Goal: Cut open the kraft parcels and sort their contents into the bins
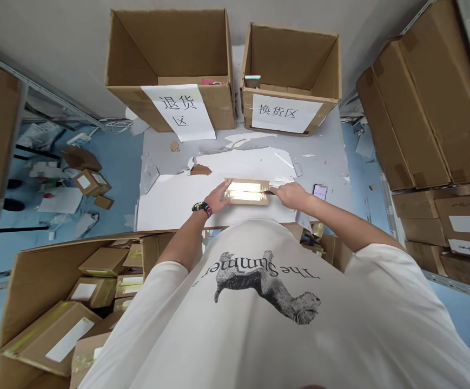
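Two bare hands, listed from the fingertips out: the left hand [219, 198] lies open and flat, its fingers [226, 187] spread on the left end of a flat cardboard parcel [246, 183], pressing it without gripping. The right hand [292, 195] is curled closed around a dark-handled utility knife [269, 192], most of the handle hidden in the fist, and the knife's tip reaches the parcel's right end. The parcel lies between the hands, with glossy tape along its top, on a table [178, 208] surfaced in torn white sheet with scraps about. A multicoloured wristwatch [201, 208] circles the left wrist. A phone [320, 192] lies just beyond the right hand. Past the table's far edge stand two open cartons, signed 退货区 [178, 111] and 换货区 [286, 112]. Below the person's white printed T-shirt [267, 302], at lower left, an open carton [27, 292] holds similar parcels. Stacked cartons [425, 108] fill shelving at right, over a blue floor [117, 156].
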Tool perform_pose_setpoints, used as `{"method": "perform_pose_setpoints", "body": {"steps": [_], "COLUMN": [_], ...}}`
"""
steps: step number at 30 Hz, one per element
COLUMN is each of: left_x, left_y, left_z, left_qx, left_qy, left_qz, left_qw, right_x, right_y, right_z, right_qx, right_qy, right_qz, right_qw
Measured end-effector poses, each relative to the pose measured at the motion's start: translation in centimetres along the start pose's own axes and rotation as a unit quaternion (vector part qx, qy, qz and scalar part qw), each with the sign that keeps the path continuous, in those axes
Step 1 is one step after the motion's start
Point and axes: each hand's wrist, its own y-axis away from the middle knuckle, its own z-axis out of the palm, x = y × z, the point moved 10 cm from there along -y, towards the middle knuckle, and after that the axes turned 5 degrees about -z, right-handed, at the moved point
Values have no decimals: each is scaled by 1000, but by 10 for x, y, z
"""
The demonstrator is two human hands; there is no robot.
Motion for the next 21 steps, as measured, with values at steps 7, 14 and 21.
{"method": "perform_pose_setpoints", "body": {"steps": [7, 14, 21], "left_x": [1, -1, -3], "left_y": [2, 0, 1], "left_z": [0, -2, -2], "left_qx": [-7, -7, -11], "left_qy": [-5, 2, -5], "left_qz": [-22, -18, -40], "left_qw": [1000, 1000, 999], "right_x": [21, 29, 23], "right_y": [31, 44, 47], "right_z": [13, 17, 19], "right_qx": [-18, -14, -4], "right_qy": [-16, -15, -14], "right_qz": [26, 42, 47], "right_qw": [999, 999, 999]}}
